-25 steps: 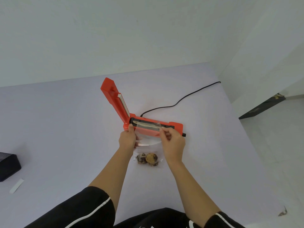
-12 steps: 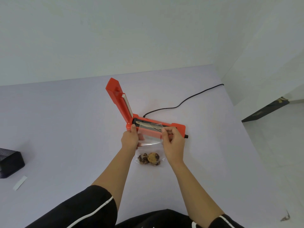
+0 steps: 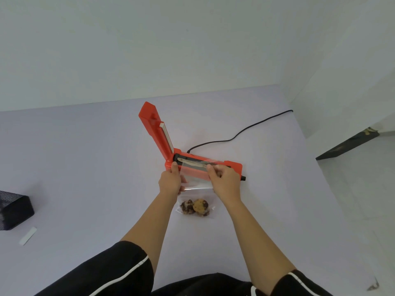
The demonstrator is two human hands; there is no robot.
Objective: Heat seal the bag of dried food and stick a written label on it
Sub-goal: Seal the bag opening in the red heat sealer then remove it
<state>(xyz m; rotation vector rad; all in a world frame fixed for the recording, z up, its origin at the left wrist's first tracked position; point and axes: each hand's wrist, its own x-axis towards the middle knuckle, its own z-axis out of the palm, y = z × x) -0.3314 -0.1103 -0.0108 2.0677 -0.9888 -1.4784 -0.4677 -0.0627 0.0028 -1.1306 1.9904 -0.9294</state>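
An orange heat sealer [image 3: 234, 166] lies on the table with its lid [image 3: 152, 130] raised at the left end. A clear plastic bag [image 3: 195, 177] holds brown dried food pieces [image 3: 195, 207] at its near end. The bag's open top lies across the sealer's black sealing strip. My left hand [image 3: 170, 181] pinches the bag's left edge. At the bag's right edge, my right hand [image 3: 224, 182] pinches the plastic close to the strip. A white label strip [image 3: 28, 236] lies at the far left of the table.
A black box [image 3: 12, 208] sits at the table's left edge, just behind the label strip. The sealer's black power cord [image 3: 239, 133] runs back and to the right. The table's right edge drops to a tiled floor.
Both hands have kept their pinch on the bag and shifted its top slightly over the sealing strip. The camera view has shifted a little.
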